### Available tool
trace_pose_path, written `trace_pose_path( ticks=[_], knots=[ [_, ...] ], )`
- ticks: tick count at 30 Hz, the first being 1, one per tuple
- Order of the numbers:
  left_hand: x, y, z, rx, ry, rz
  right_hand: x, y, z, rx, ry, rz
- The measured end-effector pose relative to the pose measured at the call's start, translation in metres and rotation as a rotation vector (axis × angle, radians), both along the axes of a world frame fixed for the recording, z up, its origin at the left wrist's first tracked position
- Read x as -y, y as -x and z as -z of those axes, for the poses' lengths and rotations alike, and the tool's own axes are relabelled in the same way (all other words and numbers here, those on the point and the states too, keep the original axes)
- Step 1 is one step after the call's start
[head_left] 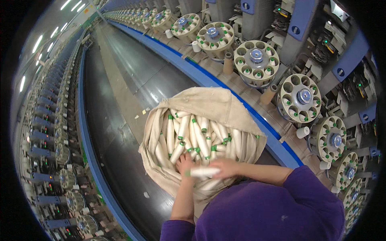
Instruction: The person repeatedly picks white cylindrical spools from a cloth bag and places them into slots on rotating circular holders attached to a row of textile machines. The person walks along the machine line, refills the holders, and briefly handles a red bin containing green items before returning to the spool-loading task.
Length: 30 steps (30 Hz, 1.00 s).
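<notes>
A beige cloth sack sits in front of me with its mouth wide, full of white yarn bobbins with green ends. They lie at mixed angles, some upright. My right hand, a little blurred, is closed on the end of one yarn bobbin, which lies level above the near side of the heap. Its green tip points left and crosses in front of my left wrist. My left hand rests on the bobbins in the sack, fingers stretched forward and slightly apart. The wrist and held bobbin hide part of the heap.
A blue rail runs along the right of the dark floor. Beyond it stand winding machines with round bobbin magazines and brown cones. Another blue rail and machine row line the left. Small scraps lie on the floor.
</notes>
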<state>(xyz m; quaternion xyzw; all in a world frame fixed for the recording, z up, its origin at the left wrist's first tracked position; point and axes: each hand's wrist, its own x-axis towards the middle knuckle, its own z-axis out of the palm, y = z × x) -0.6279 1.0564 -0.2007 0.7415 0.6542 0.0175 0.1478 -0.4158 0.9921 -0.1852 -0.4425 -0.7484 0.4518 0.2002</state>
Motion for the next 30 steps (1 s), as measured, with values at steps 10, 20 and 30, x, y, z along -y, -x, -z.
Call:
trace_pose_path(
  ticks=[10,20,30],
  knots=[
    [-0.044,0.024,-0.029,0.542,0.049,-0.037,-0.008,-0.012,-0.049,0.194,0.113,-0.244],
    [-0.066,-0.073,-0.104,1.544,1.171,-0.225,0.049,-0.114,-0.101,-0.881,0.602,0.492],
    [-0.085,-0.254,-0.159,1.568,1.192,0.477,0.014,-0.216,-0.12,-0.524,0.216,0.649]
  ],
)
